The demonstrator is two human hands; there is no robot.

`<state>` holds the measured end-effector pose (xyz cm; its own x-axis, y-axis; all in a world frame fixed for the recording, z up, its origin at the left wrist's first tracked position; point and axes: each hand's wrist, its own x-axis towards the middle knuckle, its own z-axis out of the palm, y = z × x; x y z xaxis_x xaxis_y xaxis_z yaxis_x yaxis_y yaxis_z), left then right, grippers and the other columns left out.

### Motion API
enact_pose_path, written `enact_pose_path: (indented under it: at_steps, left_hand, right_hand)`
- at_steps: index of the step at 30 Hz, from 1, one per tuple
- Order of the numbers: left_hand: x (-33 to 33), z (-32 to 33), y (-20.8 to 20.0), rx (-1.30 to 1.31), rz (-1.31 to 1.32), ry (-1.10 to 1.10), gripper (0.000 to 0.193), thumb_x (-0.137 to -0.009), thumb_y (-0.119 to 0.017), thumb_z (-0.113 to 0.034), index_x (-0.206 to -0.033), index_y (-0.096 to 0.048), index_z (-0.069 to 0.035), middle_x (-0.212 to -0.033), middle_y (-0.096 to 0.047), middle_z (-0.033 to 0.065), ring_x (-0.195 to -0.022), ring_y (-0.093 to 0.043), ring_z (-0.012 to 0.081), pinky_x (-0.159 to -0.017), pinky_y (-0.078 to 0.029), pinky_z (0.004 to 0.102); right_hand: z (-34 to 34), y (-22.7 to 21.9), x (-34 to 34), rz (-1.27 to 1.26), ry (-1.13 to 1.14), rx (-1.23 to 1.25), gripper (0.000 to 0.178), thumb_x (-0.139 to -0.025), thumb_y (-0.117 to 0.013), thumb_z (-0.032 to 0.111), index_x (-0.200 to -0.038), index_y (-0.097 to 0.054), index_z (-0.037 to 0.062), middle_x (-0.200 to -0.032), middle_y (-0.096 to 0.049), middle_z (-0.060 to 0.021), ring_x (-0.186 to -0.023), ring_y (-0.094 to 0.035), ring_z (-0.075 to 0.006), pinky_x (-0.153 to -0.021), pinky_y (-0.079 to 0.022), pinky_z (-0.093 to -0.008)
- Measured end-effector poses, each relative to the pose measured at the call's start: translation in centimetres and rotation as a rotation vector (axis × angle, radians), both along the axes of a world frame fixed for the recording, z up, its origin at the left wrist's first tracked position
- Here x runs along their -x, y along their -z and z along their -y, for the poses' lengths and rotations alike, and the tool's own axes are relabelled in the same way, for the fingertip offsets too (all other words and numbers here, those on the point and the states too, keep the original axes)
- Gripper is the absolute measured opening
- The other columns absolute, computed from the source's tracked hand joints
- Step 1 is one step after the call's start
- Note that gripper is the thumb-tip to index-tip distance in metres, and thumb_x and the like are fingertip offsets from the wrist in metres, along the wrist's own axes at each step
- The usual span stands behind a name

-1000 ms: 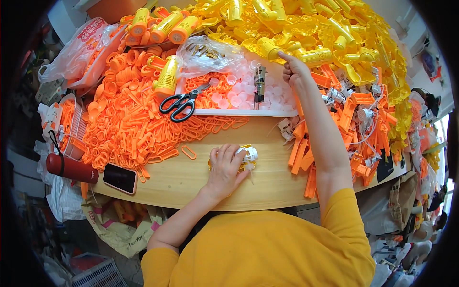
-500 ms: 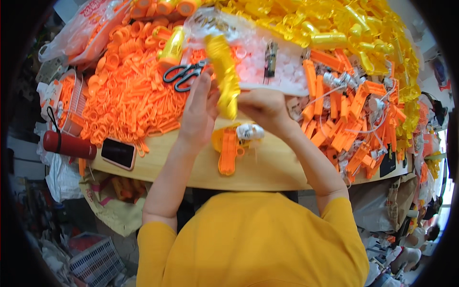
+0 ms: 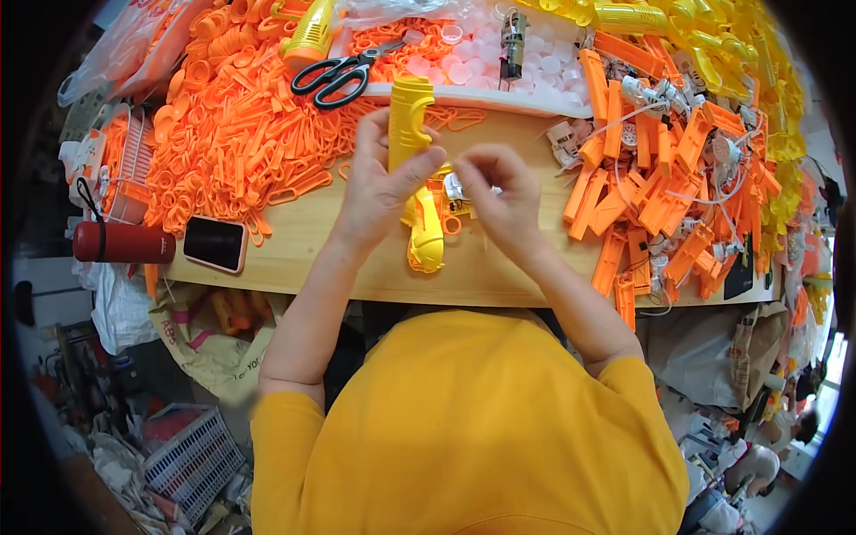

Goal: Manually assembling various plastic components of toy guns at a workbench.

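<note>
Upright in my left hand (image 3: 379,178) is a yellow plastic half shell (image 3: 410,125), its lower end shaped like a rounded handle. The thumb presses across its middle and the fingers lie behind it. To its right my right hand (image 3: 499,192) is raised with the fingers curled to a pinch, apart from the shell. Whatever the pinch may hold is too small to make out. Below and between the hands, an orange part with a ring and a white piece (image 3: 453,192) rests on the table, mostly covered by the shell and my right hand.
Black-handled scissors (image 3: 334,76) lie beyond my left hand, beside a heap of small orange parts (image 3: 241,134). At right is a pile of orange housings with wires (image 3: 660,178). A phone (image 3: 215,243) and a red flask (image 3: 123,242) sit at left. A white tray (image 3: 526,105) holds translucent caps.
The yellow shell has swung from a blurred tilt to upright and come lower, now over the orange part. My right hand has moved down slightly, and the view has shifted.
</note>
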<state>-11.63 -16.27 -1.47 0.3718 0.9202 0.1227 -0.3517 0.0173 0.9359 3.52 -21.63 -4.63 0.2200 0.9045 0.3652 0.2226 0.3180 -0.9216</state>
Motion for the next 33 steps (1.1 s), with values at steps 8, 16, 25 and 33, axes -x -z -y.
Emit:
enact_pose_path:
  at_steps: [8,16,25,33]
  left_hand:
    - [0.0,0.3,-1.3,-0.613,-0.717,-0.151,0.063,-0.064,-0.083,-0.024,-0.112,-0.051,0.0,-0.104,-0.057,0.0154,-0.099,-0.058,0.0305,-0.085,-0.048,0.0363]
    - [0.5,0.6,-1.3,-0.682,-0.75,-0.172,0.054,-0.067,-0.082,-0.017,-0.113,-0.058,-0.002,-0.106,-0.057,0.0108,-0.1,-0.057,0.0219,-0.088,-0.047,0.0311]
    - [1.6,0.4,1.0,-0.715,-0.808,-0.074,0.05,-0.065,-0.079,-0.016,-0.109,-0.061,-0.001,-0.101,-0.058,0.0141,-0.094,-0.061,0.0268,-0.08,-0.05,0.0352]
    - [0.9,0.7,2.3,-0.74,-0.873,0.027,0.052,-0.066,-0.079,-0.02,-0.11,-0.06,0.0,-0.103,-0.058,0.0144,-0.094,-0.059,0.0297,-0.081,-0.049,0.0367]
  right_hand:
    - [-2.2,-4.1,-1.4,-0.523,-0.209,0.25,0.022,-0.087,-0.066,0.014,-0.101,-0.06,-0.0004,-0.091,-0.066,-0.0075,-0.081,-0.064,-0.0135,-0.073,-0.053,-0.0292]
    - [-1.1,-3.7,-2.2,-0.838,-0.223,0.388,0.019,-0.089,-0.063,0.015,-0.101,-0.062,0.0011,-0.093,-0.066,-0.0059,-0.083,-0.064,-0.0132,-0.077,-0.054,-0.03]
    - [1.8,0.2,-3.7,-0.542,0.043,0.317,0.025,-0.092,-0.059,0.023,-0.106,-0.053,0.003,-0.1,-0.063,-0.0066,-0.088,-0.06,-0.0089,-0.071,-0.051,-0.0244]
    - [3.8,3.2,-4.8,-0.619,0.085,0.557,0.026,-0.096,-0.052,0.024,-0.107,-0.048,0.001,-0.103,-0.061,-0.0113,-0.082,-0.063,-0.0149,-0.069,-0.054,-0.0267]
